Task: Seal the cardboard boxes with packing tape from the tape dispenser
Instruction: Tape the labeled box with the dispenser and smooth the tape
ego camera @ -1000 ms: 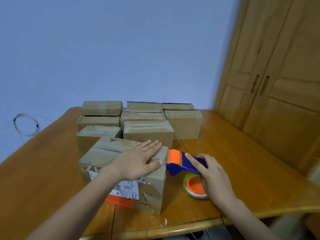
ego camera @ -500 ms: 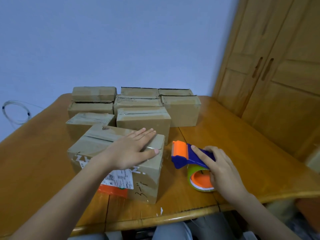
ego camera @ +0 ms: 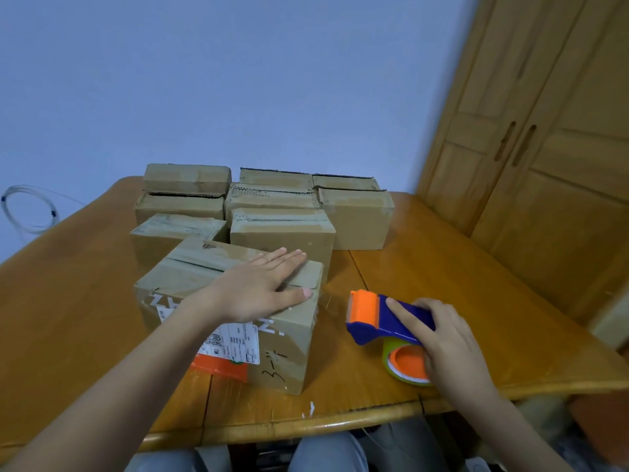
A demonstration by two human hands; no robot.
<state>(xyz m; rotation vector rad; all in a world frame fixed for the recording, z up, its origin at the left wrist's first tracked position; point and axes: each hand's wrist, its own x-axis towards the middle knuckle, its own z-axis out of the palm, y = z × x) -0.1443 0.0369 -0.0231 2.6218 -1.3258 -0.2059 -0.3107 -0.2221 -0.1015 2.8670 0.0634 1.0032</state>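
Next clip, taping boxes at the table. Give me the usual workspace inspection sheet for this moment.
Surface: wooden table, seam down its middle.
Job's things: nearest cardboard box, flaps closed, shipping label on its front; tape dispenser, blue and orange, beside it.
Clutter: stacked cardboard boxes behind.
Grippers: left hand flat on the box top; right hand grips the dispenser.
Cables: thin coiled tube at far left.
Surroundings: blue wall, wooden cabinet doors at right.
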